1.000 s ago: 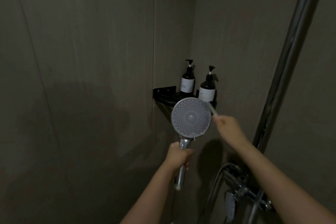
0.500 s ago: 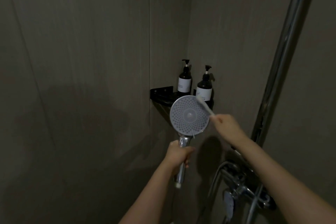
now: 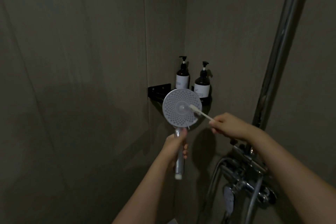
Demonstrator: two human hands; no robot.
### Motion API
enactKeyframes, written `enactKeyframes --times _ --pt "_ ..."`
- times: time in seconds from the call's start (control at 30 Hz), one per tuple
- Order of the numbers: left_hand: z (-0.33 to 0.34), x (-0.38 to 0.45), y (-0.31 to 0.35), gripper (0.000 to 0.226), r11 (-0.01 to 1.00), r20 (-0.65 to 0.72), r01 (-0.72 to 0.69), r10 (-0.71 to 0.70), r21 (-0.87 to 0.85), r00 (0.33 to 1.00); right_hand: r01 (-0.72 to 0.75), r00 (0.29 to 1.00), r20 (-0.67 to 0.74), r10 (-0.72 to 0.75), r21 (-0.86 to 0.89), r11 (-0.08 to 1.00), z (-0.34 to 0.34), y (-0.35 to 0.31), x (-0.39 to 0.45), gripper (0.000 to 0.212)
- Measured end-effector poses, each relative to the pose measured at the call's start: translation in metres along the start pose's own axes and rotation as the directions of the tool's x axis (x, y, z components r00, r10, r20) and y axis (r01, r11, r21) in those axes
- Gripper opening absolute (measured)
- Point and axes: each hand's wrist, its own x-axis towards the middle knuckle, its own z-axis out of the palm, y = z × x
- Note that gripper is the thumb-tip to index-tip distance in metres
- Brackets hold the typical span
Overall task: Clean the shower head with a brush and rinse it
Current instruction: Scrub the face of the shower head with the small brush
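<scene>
Shower head [image 3: 179, 110] is held upright by the left hand [image 3: 175, 148], fingers curled round its handle; right hand [image 3: 230, 125] fingers pinch a brush [image 3: 199, 112] against its face. Beyond, two bottles [image 3: 201, 85] on a corner shelf [image 3: 159, 90].

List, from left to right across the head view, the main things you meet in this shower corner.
Left hand gripping the handle → shower head → brush → right hand pinching the brush → steel riser pipe.
</scene>
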Motion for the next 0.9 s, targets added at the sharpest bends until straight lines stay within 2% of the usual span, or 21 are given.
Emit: enactKeyframes --times 0.1,0.2,0.47,0.6,0.63,0.73,0.77,0.8,0.83,0.9 --pt "-0.002 0.004 0.01 0.071 0.99 0.069 0.076 -0.068 -0.121 0.995 0.06 0.998 -0.009 -0.06 0.009 0.998 -0.004 -0.001 0.002 0.032" --pt "0.001 0.006 0.018 0.085 0.983 0.109 0.076 -0.058 -0.169 0.992 0.124 0.99 -0.066 -0.121 0.032 0.992 -0.004 -0.005 0.004 0.031" --pt "0.004 0.008 0.035 0.089 0.979 0.174 0.042 -0.007 -0.198 0.985 0.113 0.985 -0.116 -0.126 -0.114 0.987 0.014 -0.013 0.005 0.028" --pt "0.004 0.009 0.038 0.083 0.972 0.149 -0.001 0.037 -0.235 0.988 0.113 0.986 -0.117 -0.119 -0.053 0.992 0.024 -0.007 0.007 0.033" --pt "0.003 0.01 0.037 0.085 0.973 0.137 -0.004 0.037 -0.231 0.99 0.121 0.988 -0.085 -0.126 -0.065 0.991 0.025 -0.006 0.007 0.036" --pt "-0.001 0.012 0.034 0.088 0.975 0.12 0.012 0.015 -0.222 0.993 0.137 0.969 0.228 -0.092 -0.187 0.973 0.023 -0.004 0.001 0.036" --pt "-0.002 0.013 0.034 0.088 0.973 0.131 0.018 0.013 -0.23 0.991 0.142 0.956 0.282 -0.078 -0.213 0.967 0.02 -0.004 -0.002 0.036" --pt "-0.002 0.013 0.035 0.088 0.97 0.135 0.015 0.018 -0.244 0.991 0.152 0.959 0.268 -0.092 -0.212 0.965 0.016 -0.005 -0.003 0.035" --pt "-0.002 0.013 0.035 0.087 0.967 0.135 0.007 0.028 -0.256 0.99 0.167 0.972 0.193 -0.131 -0.183 0.969 0.013 -0.006 -0.003 0.035" --pt "0.0 0.012 0.037 0.088 0.971 0.14 0.003 0.031 -0.239 0.99 0.21 0.975 -0.054 -0.216 -0.103 0.972 0.01 -0.01 0.001 0.037"
